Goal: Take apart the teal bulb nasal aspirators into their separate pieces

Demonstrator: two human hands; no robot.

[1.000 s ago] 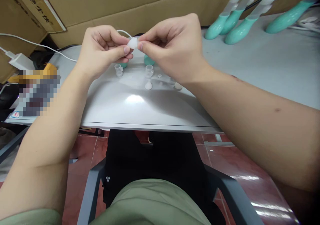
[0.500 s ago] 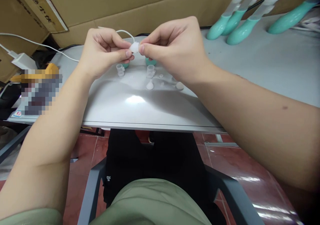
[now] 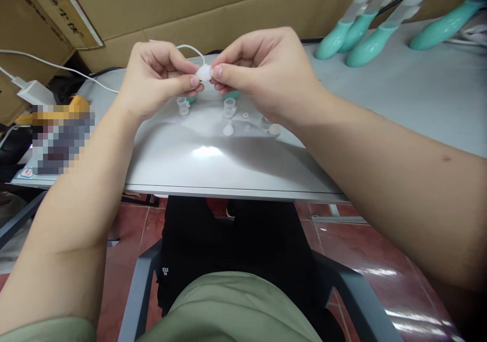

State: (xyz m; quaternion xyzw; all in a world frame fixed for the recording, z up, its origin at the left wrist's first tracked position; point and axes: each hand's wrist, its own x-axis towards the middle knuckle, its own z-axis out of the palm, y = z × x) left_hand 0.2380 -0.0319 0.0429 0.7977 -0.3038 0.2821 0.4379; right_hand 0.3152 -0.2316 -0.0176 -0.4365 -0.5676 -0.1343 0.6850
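Between the fingertips of both hands is a small white translucent plastic piece (image 3: 204, 72), raised above the table. My left hand (image 3: 162, 73) pinches its left side, and my right hand (image 3: 254, 63) pinches its right side with thumb and forefinger. Below them stand two clear plastic cups, a left cup (image 3: 183, 106) and a middle cup (image 3: 229, 108). A white cone-shaped tip (image 3: 228, 129) lies nearer me, beside a tiny ring (image 3: 245, 115). A round whitish piece (image 3: 274, 130) rests under my right wrist. Teal parts behind the cups are mostly hidden by my hands.
Several teal bulbs with clear tubes and white tips (image 3: 373, 45) stand at the back right of the grey table (image 3: 171, 164). At left are a white plug adapter (image 3: 37, 94), a white cable (image 3: 76, 69) and a yellow object (image 3: 78, 107). Cardboard (image 3: 160, 7) walls the back.
Both hands keep their pinch on the small white piece. The right hand and forearm have shifted slightly; the parts on the table stay put.
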